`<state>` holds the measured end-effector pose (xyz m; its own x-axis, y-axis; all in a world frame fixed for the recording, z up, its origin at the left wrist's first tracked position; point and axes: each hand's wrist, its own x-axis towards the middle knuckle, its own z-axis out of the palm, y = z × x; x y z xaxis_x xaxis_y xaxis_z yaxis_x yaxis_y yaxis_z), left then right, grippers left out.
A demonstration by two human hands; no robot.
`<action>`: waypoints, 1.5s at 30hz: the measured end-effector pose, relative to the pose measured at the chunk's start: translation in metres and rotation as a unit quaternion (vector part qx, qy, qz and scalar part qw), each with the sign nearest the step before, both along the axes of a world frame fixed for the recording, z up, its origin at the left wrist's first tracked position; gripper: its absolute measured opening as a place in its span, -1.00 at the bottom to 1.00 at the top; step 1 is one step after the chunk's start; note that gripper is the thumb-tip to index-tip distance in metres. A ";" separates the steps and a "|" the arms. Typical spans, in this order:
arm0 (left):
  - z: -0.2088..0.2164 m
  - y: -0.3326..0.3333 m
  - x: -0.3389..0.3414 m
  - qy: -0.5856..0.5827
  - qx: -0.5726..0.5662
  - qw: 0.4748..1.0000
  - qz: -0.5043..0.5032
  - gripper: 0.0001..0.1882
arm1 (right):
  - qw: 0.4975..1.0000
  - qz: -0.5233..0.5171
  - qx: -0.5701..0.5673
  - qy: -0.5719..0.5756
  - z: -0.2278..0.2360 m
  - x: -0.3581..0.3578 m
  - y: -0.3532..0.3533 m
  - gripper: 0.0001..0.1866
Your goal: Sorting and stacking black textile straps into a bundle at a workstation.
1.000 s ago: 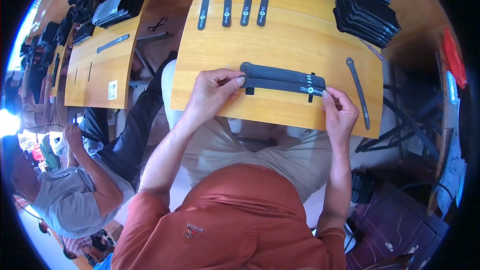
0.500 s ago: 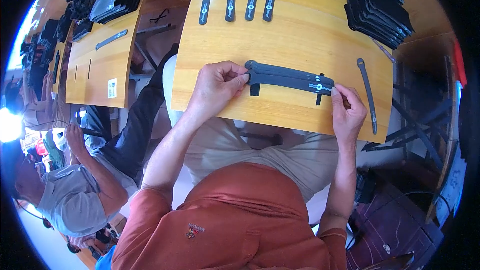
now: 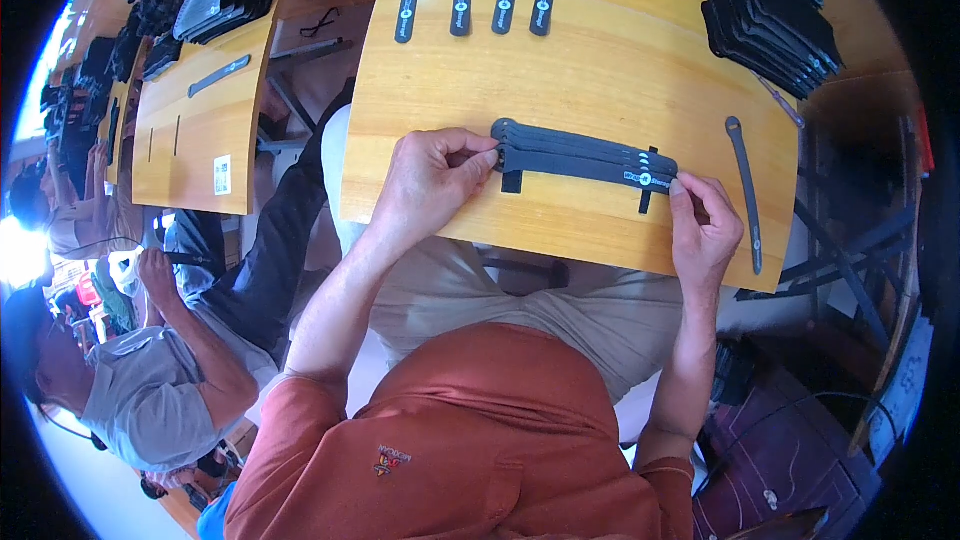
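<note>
A stack of several dark grey cable straps lies lengthwise near the table's front edge, its layers slightly fanned so their edges show. My left hand pinches the left end, the one with the rounded tips, between thumb and fingers. At the opposite end, the thumb and fingers of my right hand grip the stack by its printed tips. Two short black strips run crosswise under the stack: a left strip and a right strip, their ends sticking out.
Several single straps lie in a row at the far side of the wooden table. One loose strap is at the right edge, near a thin pointed tool. Black stacks stand far right. A co-worker sits left.
The stacked straps look slightly more fanned apart than before. Both hands keep their hold on the two ends, and the whole view has shifted a little.
</note>
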<state>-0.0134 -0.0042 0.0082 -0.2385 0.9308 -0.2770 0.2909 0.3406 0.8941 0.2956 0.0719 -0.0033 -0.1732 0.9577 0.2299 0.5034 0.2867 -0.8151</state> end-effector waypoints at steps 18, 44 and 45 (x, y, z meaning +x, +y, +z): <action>0.002 0.001 -0.002 -0.042 -0.029 0.998 0.019 -0.84 | 1.000 0.011 0.011 -0.015 0.002 -0.001 -0.001 -0.90; 0.004 0.003 -0.004 -0.009 -0.028 1.000 -0.008 -0.85 | 1.000 0.000 -0.006 0.003 -0.004 0.002 0.000 -0.91; 0.004 0.003 -0.004 -0.005 -0.028 1.000 -0.010 -0.85 | 1.000 0.000 -0.007 0.000 -0.002 0.001 0.000 -0.91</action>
<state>-0.0173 -0.0013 0.0121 -0.2158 0.9183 -0.3320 0.2889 0.3849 0.8766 0.2971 0.0715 -0.0057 -0.1735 0.9606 0.2171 0.5025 0.2759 -0.8194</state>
